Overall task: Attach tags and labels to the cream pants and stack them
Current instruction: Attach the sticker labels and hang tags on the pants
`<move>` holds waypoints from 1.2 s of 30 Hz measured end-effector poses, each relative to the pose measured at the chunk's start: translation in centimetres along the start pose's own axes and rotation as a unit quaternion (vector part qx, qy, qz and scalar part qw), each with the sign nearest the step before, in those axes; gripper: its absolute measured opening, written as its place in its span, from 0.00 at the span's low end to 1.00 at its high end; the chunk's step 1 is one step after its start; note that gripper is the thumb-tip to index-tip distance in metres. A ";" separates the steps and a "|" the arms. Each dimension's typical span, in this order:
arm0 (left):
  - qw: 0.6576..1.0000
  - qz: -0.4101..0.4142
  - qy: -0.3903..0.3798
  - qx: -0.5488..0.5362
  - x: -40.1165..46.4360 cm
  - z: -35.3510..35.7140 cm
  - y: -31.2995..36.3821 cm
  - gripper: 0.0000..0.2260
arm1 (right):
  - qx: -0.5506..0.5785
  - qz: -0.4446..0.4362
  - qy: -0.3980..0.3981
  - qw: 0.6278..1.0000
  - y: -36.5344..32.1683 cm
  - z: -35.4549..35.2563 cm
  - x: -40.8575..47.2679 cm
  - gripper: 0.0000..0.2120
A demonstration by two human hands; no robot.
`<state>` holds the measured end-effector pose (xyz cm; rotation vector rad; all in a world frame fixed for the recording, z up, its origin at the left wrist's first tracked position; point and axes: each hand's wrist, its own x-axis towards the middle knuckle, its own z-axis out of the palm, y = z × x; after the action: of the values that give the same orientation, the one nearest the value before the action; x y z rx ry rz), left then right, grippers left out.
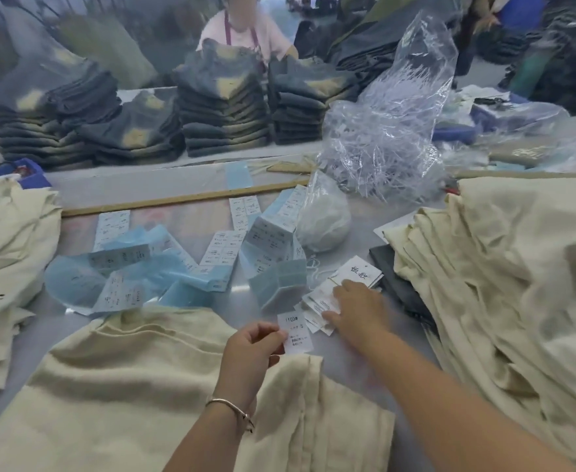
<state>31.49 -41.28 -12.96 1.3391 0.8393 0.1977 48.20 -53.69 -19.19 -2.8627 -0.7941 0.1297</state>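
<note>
Head view, sorting counter (pixel 184 185) with cream pants on 3 sides.

Left hand (pixel 251 347): fingers curled, thumb and forefinger pinching the left edge of a white size label (pixel 297 332). The label stands upright in the pinch, long axis running away from the person, print facing the camera. It hangs just past the top right corner of the cream pants (pixel 137 386) spread flat in front of the person.

Right hand (pixel 356 306): fingers extended and spread, lying flat on a small fan of paper hang tags (pixel 320 301) on the counter. Whether a tag is pinched underneath cannot be told; the fingertips look to be pressing or sorting, not closed.

Key relation: the hang tags lie directly under and just ahead of the right hand, to the right of the label and well to the right of the pants' waistband. The right hand is plainly the nearer one; the left is occupied. The tags fan out toward upper right, 1 larger tag (pixel 361 272) with dark lettering at the far end.

Judgement: next move is probably lifting 1 tag free of the fan and bringing it left to meet the label over the pants. Risk: dragging 2 tags together, since they overlap.

Loose cream pile (pixel 518 284) at right, another cream stack (pixel 4 253) at left. Blue-backed label sheets (pixel 164 264) lie beyond the pants.
</note>
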 end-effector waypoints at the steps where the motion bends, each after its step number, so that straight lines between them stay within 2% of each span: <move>1: 1.000 -0.002 0.002 -0.001 0.1 0.0 -0.1 0.03 | -0.018 -0.012 0.000 1.000 0.1 -0.1 0.4 0.20; 6: 1.000 -0.009 0.008 -0.002 0.9 0.3 -0.8 0.04 | -0.132 -0.101 -0.017 0.986 0.2 -0.3 1.1 0.16; 8: 1.000 -0.013 0.009 -0.009 1.2 0.6 -1.0 0.04 | -0.143 -0.118 -0.028 0.982 0.2 -0.3 1.2 0.15; 16: 1.000 -0.024 0.004 -0.013 1.9 1.8 -1.1 0.02 | -0.130 -0.114 -0.048 0.984 0.2 -1.3 1.4 0.18; 21: 0.999 -0.039 0.003 -0.022 2.2 1.9 -0.8 0.03 | -0.140 -0.092 -0.071 0.983 -0.5 -2.4 1.4 0.13; 23: 0.999 -0.045 0.003 -0.027 2.2 1.8 -0.8 0.04 | -0.136 -0.078 -0.039 0.987 -1.0 -2.5 0.9 0.10; 25: 0.999 -0.045 0.002 -0.029 2.1 1.6 -0.8 0.04 | -0.139 -0.083 0.036 0.986 -1.4 -2.8 0.0 0.05; 27: 0.999 -0.041 0.003 -0.028 2.0 1.5 -0.7 0.04 | -0.082 -0.122 0.133 0.980 -1.2 -2.8 -0.5 0.11; 29: 0.997 -0.043 -0.001 -0.059 2.0 1.2 -0.5 0.05 | -0.013 -0.145 0.194 0.970 -1.1 -3.7 -1.1 0.11; 31: 0.978 -0.081 -0.035 -0.187 1.9 0.7 0.0 0.06 | 0.090 -0.124 0.230 0.961 -1.5 -4.7 -1.9 0.10; 33: 0.931 -0.117 -0.102 -0.331 1.6 -0.3 0.7 0.08 | 0.191 -0.088 0.247 0.946 -2.0 -5.8 -3.2 0.09; 34: 0.911 -0.126 -0.136 -0.368 1.4 -1.0 1.0 0.14 | 0.244 -0.081 0.236 0.937 -2.3 -6.2 -4.1 0.08; 36: 0.893 -0.133 -0.192 -0.386 1.0 -2.1 1.5 0.30 | 0.360 -0.081 0.204 0.907 -3.1 -6.9 -6.1 0.06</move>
<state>31.37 -38.69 -12.02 0.4771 0.5048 0.0328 42.28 -55.18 -11.56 -2.0171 -0.6990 -0.1650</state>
